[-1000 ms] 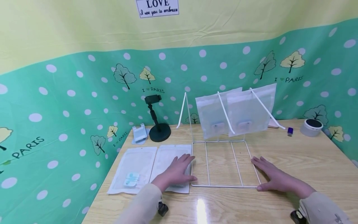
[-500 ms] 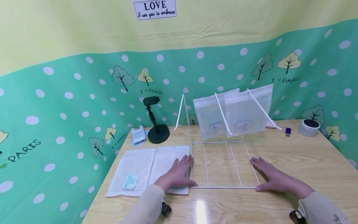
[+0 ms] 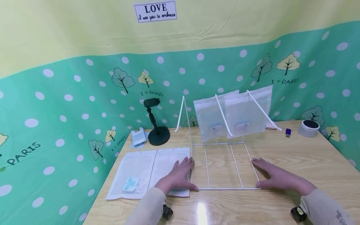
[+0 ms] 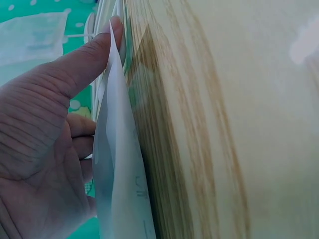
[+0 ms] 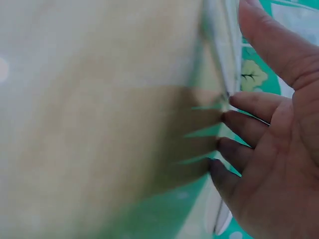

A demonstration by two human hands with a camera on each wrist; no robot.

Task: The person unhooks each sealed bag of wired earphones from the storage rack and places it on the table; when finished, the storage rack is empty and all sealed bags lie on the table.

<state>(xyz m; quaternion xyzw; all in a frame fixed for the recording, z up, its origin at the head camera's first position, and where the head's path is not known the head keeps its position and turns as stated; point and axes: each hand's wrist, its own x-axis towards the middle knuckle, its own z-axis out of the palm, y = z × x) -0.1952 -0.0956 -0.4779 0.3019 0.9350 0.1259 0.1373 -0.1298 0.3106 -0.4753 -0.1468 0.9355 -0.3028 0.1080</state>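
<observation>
- Centred on the desk (image 3: 225, 206): white wire rack (image 3: 236, 165), two pouches (image 3: 209, 115) hung toward the back edge.
- Rack's left side: my left hand (image 3: 178, 175) spread, touching.
- Rack's right side: my right hand (image 3: 277, 178), likewise.

Left thumb (image 3: 192, 187) nearer the rack's front rail (image 3: 222, 188)

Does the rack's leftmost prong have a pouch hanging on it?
No, the leftmost prong is bare; both hanging pouches are on the other prongs.
</observation>
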